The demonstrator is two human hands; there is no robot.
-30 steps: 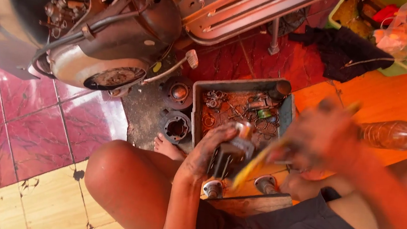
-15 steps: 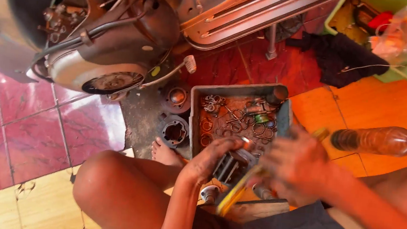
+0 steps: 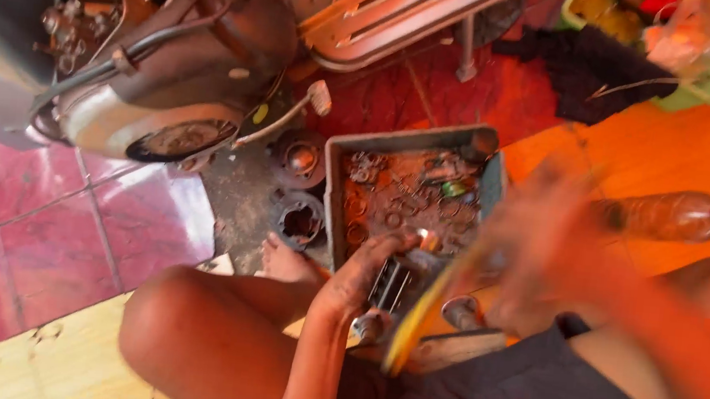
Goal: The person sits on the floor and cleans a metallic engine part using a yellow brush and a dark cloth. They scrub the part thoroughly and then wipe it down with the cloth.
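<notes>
- Landmark: the grey metal parts tray (image 3: pixel 334 189) lies on the floor in front of the seated person, filled with rusty small parts; every place below is given relative to it.
- Left hand (image 3: pixel 361 274): sits just at the tray's near edge, toward the person. Its fingers (image 3: pixel 390 244) are closed around a dark, greasy metal part (image 3: pixel 395 283), gripping it from the upper left.
- Metal part: ribbed and roughly cylindrical, it is held just off the tray's near edge, above a block of wood (image 3: pixel 453 348) that rests by the person's lap. Its long axis runs from the tray's near edge down toward the person, tilted slightly leftward, with a rounded shiny end (image 3: pixel 367 326) at the lower tip.
- Right hand (image 3: pixel 542 243): heavily blurred, it overlaps the tray's near right corner. It lies to the right of the metal part and close beside it; whether its fingers are open or closed cannot be told from the blur.
- Yellow tool (image 3: pixel 418 314): a long, thin, blurred streak running from the right hand down and leftward, crossing just beside the metal part on the side away from the left hand. Contact with the part cannot be judged.
- Key relation: the left hand is on the part; the right hand is near but apart, approaching from the tray's right side.
- Surroundings: two round dark engine pieces (image 3: pixel 299 190) lie just left of the tray; a plastic bottle (image 3: pixel 666 212) lies to its right; a scooter engine (image 3: pixel 169 60) stands beyond its far left corner.
</notes>
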